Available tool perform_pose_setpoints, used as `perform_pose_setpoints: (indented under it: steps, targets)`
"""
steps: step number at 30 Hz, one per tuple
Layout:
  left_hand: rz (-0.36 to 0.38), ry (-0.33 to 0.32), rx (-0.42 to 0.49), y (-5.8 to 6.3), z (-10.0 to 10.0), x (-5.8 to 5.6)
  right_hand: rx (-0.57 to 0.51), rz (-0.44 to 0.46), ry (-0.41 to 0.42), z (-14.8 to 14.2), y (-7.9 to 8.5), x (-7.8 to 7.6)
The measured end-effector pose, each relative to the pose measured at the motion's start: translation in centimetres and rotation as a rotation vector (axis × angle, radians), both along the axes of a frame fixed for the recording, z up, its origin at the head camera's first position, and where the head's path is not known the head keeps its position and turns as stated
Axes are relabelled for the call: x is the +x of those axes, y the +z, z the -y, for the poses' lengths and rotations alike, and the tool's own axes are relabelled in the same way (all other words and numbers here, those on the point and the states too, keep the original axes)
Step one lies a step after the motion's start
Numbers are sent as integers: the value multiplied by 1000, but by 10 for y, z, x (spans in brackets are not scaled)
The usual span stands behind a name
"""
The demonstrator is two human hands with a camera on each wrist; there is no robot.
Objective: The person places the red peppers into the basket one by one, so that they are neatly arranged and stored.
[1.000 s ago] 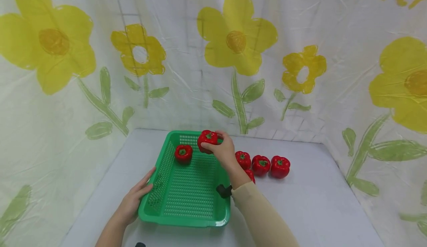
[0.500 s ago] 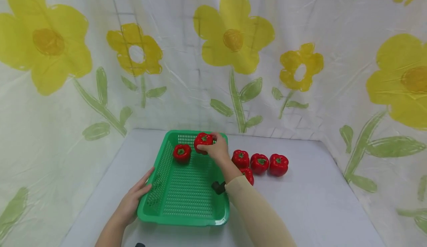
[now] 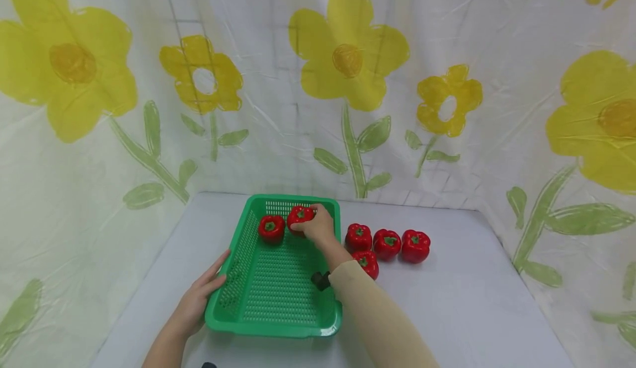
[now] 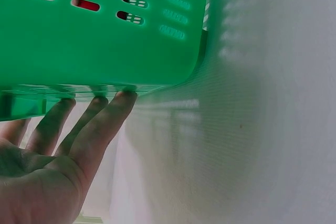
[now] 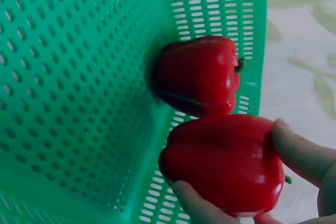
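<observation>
My right hand point(image 3: 321, 225) grips a red bell pepper point(image 3: 300, 217) low inside the far right part of a green plastic basket point(image 3: 273, 330). In the right wrist view, thumb and fingers lie on opposite sides of that bell pepper point(image 5: 226, 163), its green stem partly showing. Close beside it, a second red bell pepper point(image 3: 271, 229) stands in the basket's far left corner. My left hand point(image 3: 195, 299) rests against the basket's left side; the left wrist view shows its fairly straight fingertips touching the green wall from outside.
To the right of the basket, several more red bell peppers sit grouped on the white table point(image 3: 457, 302), among them a rightmost bell pepper point(image 3: 415, 246) and a nearer bell pepper point(image 3: 366, 264) partly behind the right sleeve point(image 3: 380, 318). A flower-printed curtain point(image 3: 278, 136) hangs behind the table.
My right hand has moved left and lowered the bell pepper into the basket, next to the one standing there. The left hand has stayed against the basket's side.
</observation>
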State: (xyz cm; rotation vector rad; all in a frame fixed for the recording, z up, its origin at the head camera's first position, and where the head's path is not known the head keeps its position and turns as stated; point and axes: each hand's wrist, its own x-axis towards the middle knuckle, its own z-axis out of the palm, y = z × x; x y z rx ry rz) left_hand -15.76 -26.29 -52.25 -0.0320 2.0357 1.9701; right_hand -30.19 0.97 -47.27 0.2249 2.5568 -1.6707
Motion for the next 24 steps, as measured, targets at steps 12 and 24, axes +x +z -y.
perform_pose_setpoints:
  steps: [12, 24]
  targets:
    - [4, 9, 3, 0, 0, 0, 50, 40, 7, 6, -12, -3]
    - [2, 16, -16, 1, -1, 0, 55, 59, 4, 5, -20, -6]
